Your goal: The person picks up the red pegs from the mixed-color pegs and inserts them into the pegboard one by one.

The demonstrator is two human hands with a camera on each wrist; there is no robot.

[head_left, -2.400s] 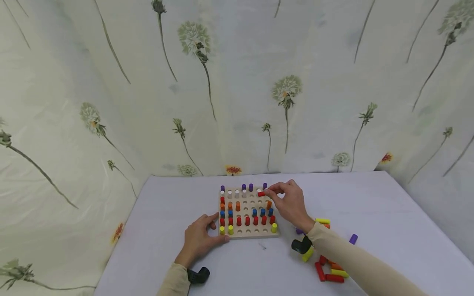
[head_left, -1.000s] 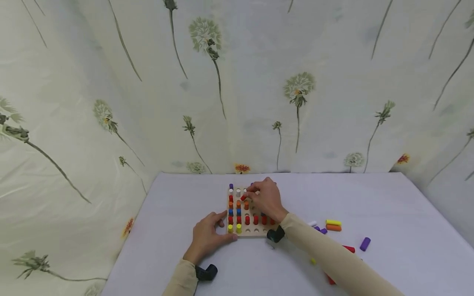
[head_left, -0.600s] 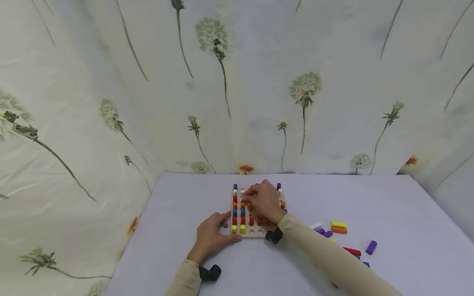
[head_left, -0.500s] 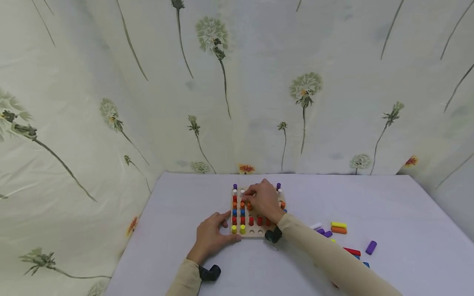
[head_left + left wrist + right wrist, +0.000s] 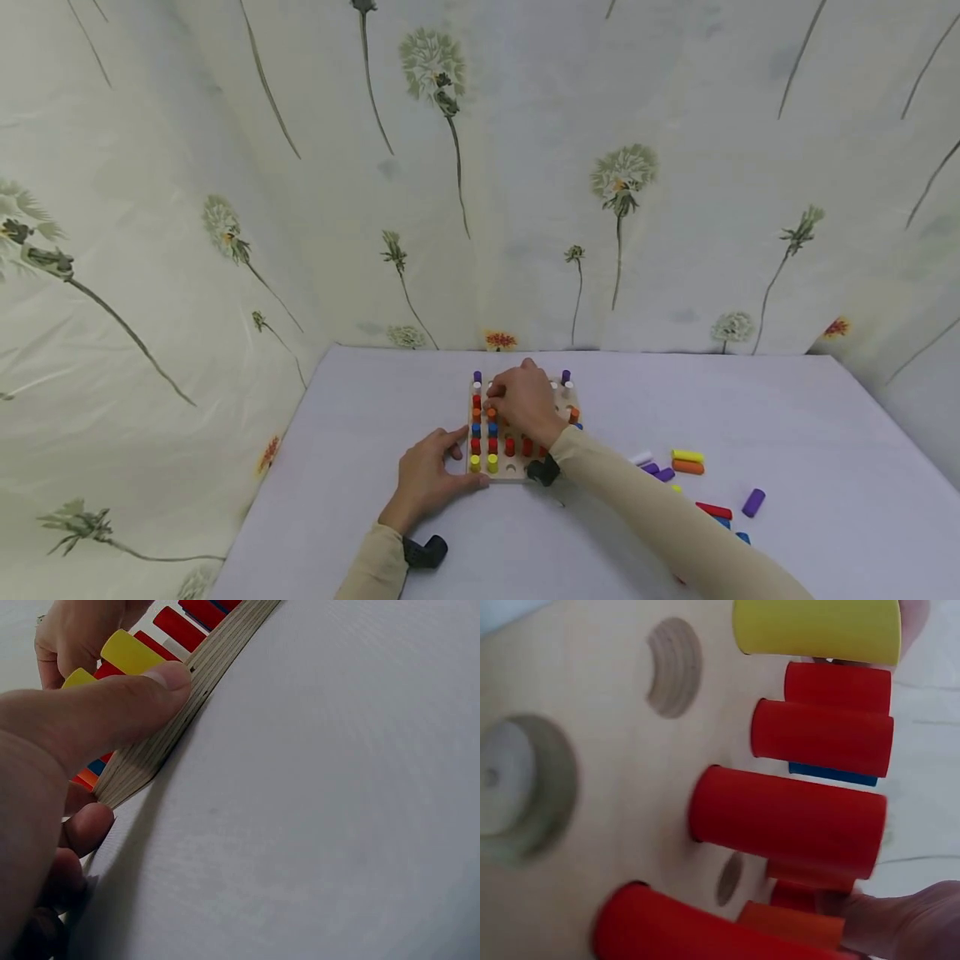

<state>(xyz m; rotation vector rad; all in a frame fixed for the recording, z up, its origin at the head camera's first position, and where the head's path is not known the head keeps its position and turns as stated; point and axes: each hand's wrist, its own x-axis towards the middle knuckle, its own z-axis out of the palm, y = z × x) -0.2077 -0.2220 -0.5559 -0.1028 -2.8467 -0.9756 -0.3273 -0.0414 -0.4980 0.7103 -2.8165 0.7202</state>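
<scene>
My L grip [image 5: 426, 473] holds the pegboard [image 5: 507, 480] by its near L corner, thumb on the front edge, fingers at the L side, prob. so it won't slide on the desk [image 5: 330, 450]. Rows run approx. L–R; the set pegs [image 5: 510, 447] stand upright, long axes square to the wood. My R grip [image 5: 525, 404] is bent over the far L part; R-wrist view shows a red peg [image 5: 793, 897] by my thumb, sticking out of the board parallel to those around it, but can't tell if I'm pinching it. Off R, on their sides, prob. for easy reach: yellow peg [image 5: 687, 456] & orange peg [image 5: 687, 468] together, axes approx. L–R; purple peg [image 5: 753, 502] slanted, far end to R.
</scene>
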